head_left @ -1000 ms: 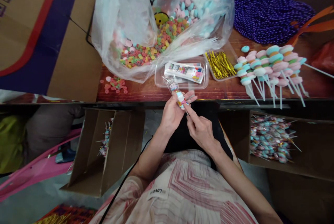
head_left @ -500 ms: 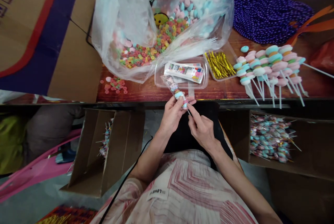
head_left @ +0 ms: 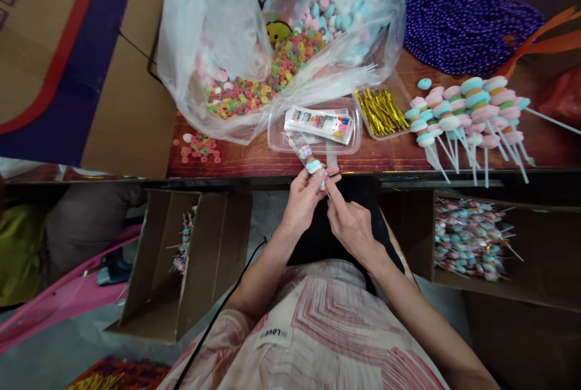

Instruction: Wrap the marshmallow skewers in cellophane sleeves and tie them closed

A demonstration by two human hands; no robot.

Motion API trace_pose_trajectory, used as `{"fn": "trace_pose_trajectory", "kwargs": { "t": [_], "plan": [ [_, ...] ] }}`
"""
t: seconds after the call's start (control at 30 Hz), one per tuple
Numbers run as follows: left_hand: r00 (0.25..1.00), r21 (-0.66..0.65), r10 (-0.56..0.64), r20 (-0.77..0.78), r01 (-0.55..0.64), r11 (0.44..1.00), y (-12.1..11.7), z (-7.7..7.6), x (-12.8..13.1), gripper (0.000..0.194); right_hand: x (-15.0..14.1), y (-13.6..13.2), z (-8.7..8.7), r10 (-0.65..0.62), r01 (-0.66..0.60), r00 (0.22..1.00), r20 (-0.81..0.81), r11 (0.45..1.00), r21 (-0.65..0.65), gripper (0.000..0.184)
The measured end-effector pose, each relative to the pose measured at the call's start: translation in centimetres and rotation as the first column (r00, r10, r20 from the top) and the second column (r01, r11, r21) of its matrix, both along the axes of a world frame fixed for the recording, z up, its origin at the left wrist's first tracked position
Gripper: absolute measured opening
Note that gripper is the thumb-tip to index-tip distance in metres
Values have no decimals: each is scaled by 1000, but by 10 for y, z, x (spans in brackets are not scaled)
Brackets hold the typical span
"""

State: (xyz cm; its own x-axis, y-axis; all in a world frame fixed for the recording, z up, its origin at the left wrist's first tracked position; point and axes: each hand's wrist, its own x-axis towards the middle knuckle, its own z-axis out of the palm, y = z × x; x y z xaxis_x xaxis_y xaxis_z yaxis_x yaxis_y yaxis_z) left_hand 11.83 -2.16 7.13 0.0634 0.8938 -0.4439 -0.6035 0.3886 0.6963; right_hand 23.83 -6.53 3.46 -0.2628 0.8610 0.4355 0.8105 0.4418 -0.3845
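A candy skewer (head_left: pixel 313 166) in a clear printed wrapper is held just off the table's front edge, its wrapped tip pointing up and to the left. My left hand (head_left: pixel 301 203) is closed around its lower candies. The fingers of my right hand (head_left: pixel 353 223) pinch at the bottom end, where the wrapper meets the stick; they partly hide it. Behind the skewer, flat printed wrappers (head_left: pixel 318 123) lie in a clear plastic tray (head_left: pixel 276 140). Gold twist ties (head_left: pixel 384 112) fill a smaller tray to the right.
Large plastic bags (head_left: pixel 218 26) hold ring gummies and marshmallows. Unwrapped candy skewers (head_left: pixel 476 108) lie at the table's right, below purple cord (head_left: pixel 463 14). Loose gummies (head_left: pixel 200 148) sit at left. Cardboard boxes on the left (head_left: pixel 213 257) and right (head_left: pixel 540 257) contain wrapped skewers.
My left hand has shifted slightly right and down along the candies, covering more of the lower ones. My right fingers stay at the bottom end of the skewer.
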Motion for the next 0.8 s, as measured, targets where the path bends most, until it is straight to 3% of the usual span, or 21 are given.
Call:
{"fn": "trace_pose_trajectory", "kwargs": {
  "t": [0.13,0.2,0.27,0.37,0.53,0.8],
  "plan": [
    [997,5,-71,14,71,997,-3,0,4,24,2,1,1,1,-2,994,-112,1000,-15,51],
    [998,32,-51,-26,52,998,-5,-3,6,29,4,3,2,-9,7,985,-172,1000,-12,50],
    [991,91,57,-122,-46,995,-9,-7,8,35,6,4,4,-13,14,975,-223,1000,7,49],
    [922,238,243,-302,-174,956,-13,-15,7,36,7,6,5,-6,15,967,-256,999,32,48],
    [788,371,279,-548,-70,926,-14,-16,-1,5,4,7,4,-1,7,956,-294,1000,20,45],
    [753,411,256,-606,21,911,-9,-9,-11,6,3,7,6,18,-10,965,-263,1000,29,43]
  ]
}}
